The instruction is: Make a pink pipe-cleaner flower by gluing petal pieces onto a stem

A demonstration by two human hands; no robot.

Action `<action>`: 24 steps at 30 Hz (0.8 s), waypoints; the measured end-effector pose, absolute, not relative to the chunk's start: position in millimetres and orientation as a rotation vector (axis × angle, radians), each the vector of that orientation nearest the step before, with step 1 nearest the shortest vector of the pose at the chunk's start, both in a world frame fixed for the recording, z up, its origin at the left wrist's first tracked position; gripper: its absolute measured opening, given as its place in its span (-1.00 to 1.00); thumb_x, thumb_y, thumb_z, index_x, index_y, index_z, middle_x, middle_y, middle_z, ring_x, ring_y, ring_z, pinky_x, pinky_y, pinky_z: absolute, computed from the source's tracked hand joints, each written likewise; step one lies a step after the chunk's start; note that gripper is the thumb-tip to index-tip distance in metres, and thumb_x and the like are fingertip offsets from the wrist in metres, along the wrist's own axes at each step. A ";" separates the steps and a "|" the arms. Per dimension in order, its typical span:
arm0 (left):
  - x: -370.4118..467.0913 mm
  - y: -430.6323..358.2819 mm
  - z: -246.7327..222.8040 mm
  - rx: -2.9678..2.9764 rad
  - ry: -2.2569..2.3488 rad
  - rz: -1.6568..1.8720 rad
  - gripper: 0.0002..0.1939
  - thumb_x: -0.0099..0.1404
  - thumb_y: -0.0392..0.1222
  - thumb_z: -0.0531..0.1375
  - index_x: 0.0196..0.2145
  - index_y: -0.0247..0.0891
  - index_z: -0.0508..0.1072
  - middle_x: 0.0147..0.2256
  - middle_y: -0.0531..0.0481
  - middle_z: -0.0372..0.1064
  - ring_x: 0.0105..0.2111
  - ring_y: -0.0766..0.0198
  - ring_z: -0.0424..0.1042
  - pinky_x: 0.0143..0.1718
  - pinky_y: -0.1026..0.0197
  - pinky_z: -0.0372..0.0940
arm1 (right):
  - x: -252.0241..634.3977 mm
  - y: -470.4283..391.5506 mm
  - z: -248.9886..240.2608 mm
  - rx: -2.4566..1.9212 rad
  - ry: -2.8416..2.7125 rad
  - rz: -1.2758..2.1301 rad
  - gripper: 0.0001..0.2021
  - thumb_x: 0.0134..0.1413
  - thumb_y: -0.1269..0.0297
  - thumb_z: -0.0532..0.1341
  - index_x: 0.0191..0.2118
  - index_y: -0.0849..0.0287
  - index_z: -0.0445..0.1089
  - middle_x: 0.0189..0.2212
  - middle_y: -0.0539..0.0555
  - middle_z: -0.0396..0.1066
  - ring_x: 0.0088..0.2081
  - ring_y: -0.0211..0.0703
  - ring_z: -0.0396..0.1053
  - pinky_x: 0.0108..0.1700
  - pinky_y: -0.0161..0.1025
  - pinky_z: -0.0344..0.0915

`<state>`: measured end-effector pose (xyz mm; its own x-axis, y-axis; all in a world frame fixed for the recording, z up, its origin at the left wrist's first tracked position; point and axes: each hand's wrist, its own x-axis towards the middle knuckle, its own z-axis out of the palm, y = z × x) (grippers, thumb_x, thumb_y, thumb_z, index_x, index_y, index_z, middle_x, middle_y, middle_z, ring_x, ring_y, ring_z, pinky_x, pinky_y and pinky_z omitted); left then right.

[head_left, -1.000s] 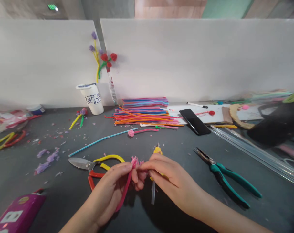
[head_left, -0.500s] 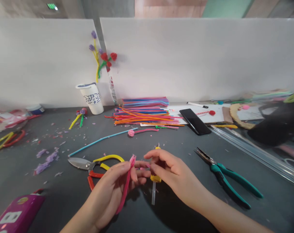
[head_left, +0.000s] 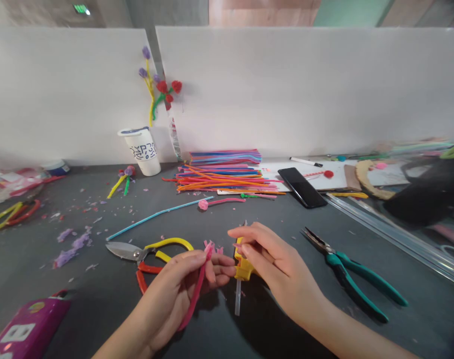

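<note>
My left hand (head_left: 189, 281) is closed, thumb and forefinger pinching a dark pink pipe cleaner (head_left: 195, 299) that hangs down across the palm. Its upper end carries a lighter pink tip. A few small pink bits (head_left: 217, 249) show just beyond it, by the left fingers; whether they are attached, I cannot tell. My right hand (head_left: 274, 264) pinches a small pink piece (head_left: 238, 245) between thumb and fingertips. Behind and under that hand lies a yellow glue gun (head_left: 243, 270), partly hidden, with a clear glue stick (head_left: 237, 298) poking out toward me.
Left of my hands lie red-and-yellow-handled shears (head_left: 137, 254); right, green-handled pliers (head_left: 346, 271). Farther back are a pipe cleaner pile (head_left: 223, 174), a phone (head_left: 302, 187), a paper cup (head_left: 142, 152) and a pink flower (head_left: 203, 204). A purple power strip (head_left: 28, 326) sits front left.
My right hand has moved slightly right and away from the left hand, with the small pink piece between its fingertips. More pink bits show beyond the left fingers.
</note>
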<state>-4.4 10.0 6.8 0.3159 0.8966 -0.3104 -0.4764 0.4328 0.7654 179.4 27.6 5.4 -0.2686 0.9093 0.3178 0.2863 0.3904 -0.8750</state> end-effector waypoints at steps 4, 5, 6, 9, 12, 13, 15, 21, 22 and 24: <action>-5.9 9.3 5.0 0.660 0.789 0.976 -0.58 0.32 -0.29 0.04 -0.63 -0.36 0.50 -0.32 -0.17 0.52 -0.30 0.20 0.47 -0.17 0.26 0.33 | 179.1 30.3 11.0 -1.070 -1.783 0.991 -0.73 0.21 0.38 0.01 -0.22 0.07 0.46 -0.36 0.01 0.35 -0.34 -0.26 0.37 -0.29 -0.34 0.33; -6.1 9.1 4.9 0.652 0.785 0.977 -0.58 0.32 -0.29 0.03 -0.63 -0.35 0.50 -0.34 -0.15 0.51 -0.33 0.22 0.46 -0.20 0.27 0.33 | 178.3 30.5 11.6 -1.086 -1.745 1.053 -0.76 0.19 0.37 0.03 -0.23 0.08 0.45 -0.37 0.00 0.37 -0.36 -0.26 0.38 -0.32 -0.34 0.33; -6.0 8.9 4.8 0.642 0.780 0.976 -0.59 0.32 -0.28 0.03 -0.62 -0.35 0.50 -0.35 -0.14 0.50 -0.36 0.24 0.46 -0.23 0.27 0.33 | 177.4 30.4 11.9 -1.097 -1.698 1.120 -0.80 0.17 0.35 0.05 -0.24 0.09 0.43 -0.39 0.00 0.38 -0.37 -0.26 0.38 -0.35 -0.34 0.33; -4.4 8.5 4.2 0.631 0.775 0.957 -0.60 0.32 -0.26 0.04 -0.61 -0.35 0.50 -0.38 -0.12 0.48 -0.39 0.23 0.44 -0.29 0.26 0.32 | 175.5 29.8 11.3 -1.095 -1.577 1.282 -0.88 0.10 0.31 0.13 -0.26 0.12 0.39 -0.46 -0.04 0.38 -0.42 -0.26 0.38 -0.40 -0.35 0.32; -2.7 8.0 3.6 0.648 0.798 0.959 -0.61 0.31 -0.24 0.05 -0.61 -0.35 0.49 -0.41 -0.12 0.46 -0.38 0.22 0.42 -0.31 0.26 0.30 | 175.4 29.2 10.8 -1.108 -1.528 1.342 -0.95 0.05 0.32 0.17 -0.37 0.14 0.37 -0.50 -0.05 0.39 -0.45 -0.27 0.37 -0.40 -0.35 0.30; -2.5 7.8 3.6 0.656 0.801 0.961 -0.60 0.32 -0.23 0.05 -0.62 -0.35 0.49 -0.42 -0.12 0.46 -0.38 0.22 0.41 -0.31 0.26 0.30 | 175.6 29.0 10.8 -1.118 -1.521 1.345 -0.95 0.05 0.32 0.18 -0.39 0.14 0.36 -0.50 -0.05 0.39 -0.45 -0.27 0.36 -0.40 -0.34 0.30; -2.5 7.4 3.9 0.667 0.793 0.954 -0.59 0.33 -0.23 0.04 -0.61 -0.34 0.49 -0.42 -0.13 0.47 -0.36 0.22 0.41 -0.27 0.25 0.30 | 175.5 28.6 10.9 -1.102 -1.540 1.317 -0.93 0.05 0.34 0.19 -0.43 0.15 0.37 -0.47 -0.03 0.37 -0.39 -0.25 0.36 -0.34 -0.32 0.31; -2.1 5.8 1.4 0.656 0.784 0.922 -0.61 0.31 -0.19 0.09 -0.60 -0.34 0.51 -0.50 -0.10 0.49 -0.40 0.24 0.44 -0.25 0.28 0.29 | 166.2 23.9 10.6 -0.886 -1.471 1.490 -0.86 0.02 0.45 0.20 -0.51 0.17 0.35 -0.33 -0.02 0.19 -0.40 -0.30 0.37 -0.29 -0.28 0.37; -1.7 5.9 0.1 0.643 0.799 0.925 -0.64 0.29 -0.18 0.12 -0.60 -0.34 0.52 -0.51 -0.08 0.49 -0.42 0.26 0.44 -0.28 0.30 0.29 | 164.5 22.7 10.2 -0.857 -1.435 1.556 -0.86 0.02 0.46 0.20 -0.52 0.18 0.34 -0.34 -0.03 0.18 -0.45 -0.34 0.36 -0.31 -0.28 0.38; -1.3 6.3 -2.3 0.624 0.821 0.953 -0.67 0.25 -0.19 0.16 -0.60 -0.35 0.53 -0.56 -0.04 0.46 -0.47 0.30 0.42 -0.31 0.32 0.29 | 162.4 21.0 9.7 -0.825 -1.396 1.633 -0.87 0.01 0.47 0.21 -0.52 0.18 0.34 -0.35 -0.05 0.19 -0.48 -0.36 0.36 -0.30 -0.28 0.37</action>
